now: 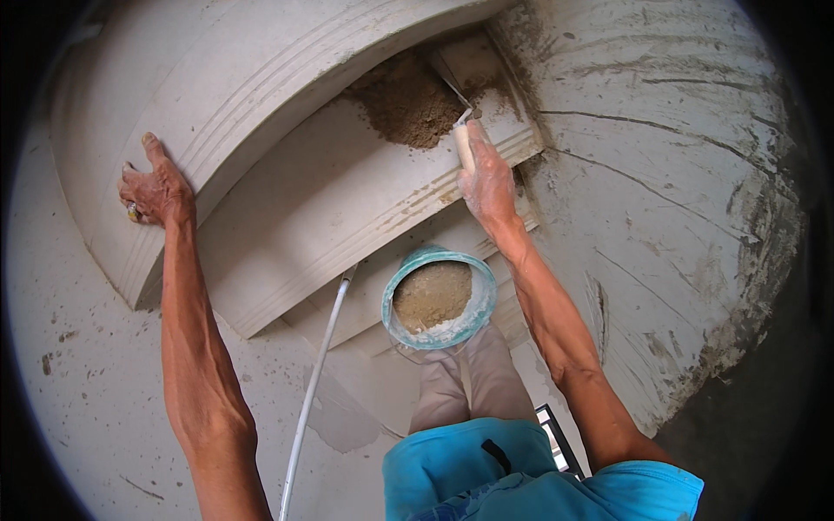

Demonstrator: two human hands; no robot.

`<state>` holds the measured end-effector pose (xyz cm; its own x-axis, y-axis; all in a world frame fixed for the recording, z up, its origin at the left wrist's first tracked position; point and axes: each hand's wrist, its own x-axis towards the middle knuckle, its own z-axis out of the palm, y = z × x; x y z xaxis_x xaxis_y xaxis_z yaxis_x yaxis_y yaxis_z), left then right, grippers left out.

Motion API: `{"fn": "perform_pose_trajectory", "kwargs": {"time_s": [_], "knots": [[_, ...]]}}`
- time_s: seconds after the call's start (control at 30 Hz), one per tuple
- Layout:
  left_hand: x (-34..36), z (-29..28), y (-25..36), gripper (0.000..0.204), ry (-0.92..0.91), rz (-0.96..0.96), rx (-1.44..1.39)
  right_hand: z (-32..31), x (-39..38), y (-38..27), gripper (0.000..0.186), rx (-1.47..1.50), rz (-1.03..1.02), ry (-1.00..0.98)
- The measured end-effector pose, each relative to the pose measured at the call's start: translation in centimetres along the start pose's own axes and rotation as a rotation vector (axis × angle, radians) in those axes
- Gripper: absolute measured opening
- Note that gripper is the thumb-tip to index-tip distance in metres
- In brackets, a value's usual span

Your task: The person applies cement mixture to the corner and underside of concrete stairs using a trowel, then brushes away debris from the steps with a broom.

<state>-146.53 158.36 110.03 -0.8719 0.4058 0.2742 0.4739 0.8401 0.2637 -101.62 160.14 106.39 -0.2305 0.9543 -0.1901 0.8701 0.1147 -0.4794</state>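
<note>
Against the pale, scratched plaster wall (660, 174), brown wet mortar (408, 104) filled a gap above the white ribbed moulding (330, 200). The right hand (486, 182) gripped a trowel handle (463, 143); the left hand (156, 191) pressed flat, fingers spread. Below, a turquoise bucket (482, 304) held sandy mortar.

The curved moulding (261, 95) at upper left looks like matt, pale plaster with smooth ribbed grooves. Coarse, damp brown mortar (408, 100) fills the gap at top centre. The wall (660, 156) at right is rough grey render, scratched and smeared. The teal bucket (439, 300) at centre looks plastic, mortar-crusted. The pipe (313, 391) below is smooth white plastic.
</note>
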Motion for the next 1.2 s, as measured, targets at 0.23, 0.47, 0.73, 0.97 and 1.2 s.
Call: {"fn": "perform_pose_trajectory", "kwargs": {"time_s": [0.23,0.47,0.73,0.97,1.2], "knots": [[0.4,0.2,-0.5,0.086,0.021,0.029,-0.034,0.1,-2.6,-0.4,0.071,0.24,0.04,0.031],[-0.2,-0.1,0.1,0.086,-0.006,0.003,-0.017,-1.7,-4.6,1.7,0.073,0.374,0.464,0.226],[0.2,0.0,-0.4,0.086,-0.004,0.002,-0.001,-1.7,-3.1,3.4,0.075,-0.077,0.363,0.24],[0.2,0.4,-0.7,0.089,0.01,0.039,-0.051,0.4,-5.0,0.4,0.076,0.121,0.274,0.176],[0.2,0.2,-0.3,0.086,0.02,0.032,-0.004,0.2,-8.0,2.7,0.079,0.1,0.483,0.345]]}}
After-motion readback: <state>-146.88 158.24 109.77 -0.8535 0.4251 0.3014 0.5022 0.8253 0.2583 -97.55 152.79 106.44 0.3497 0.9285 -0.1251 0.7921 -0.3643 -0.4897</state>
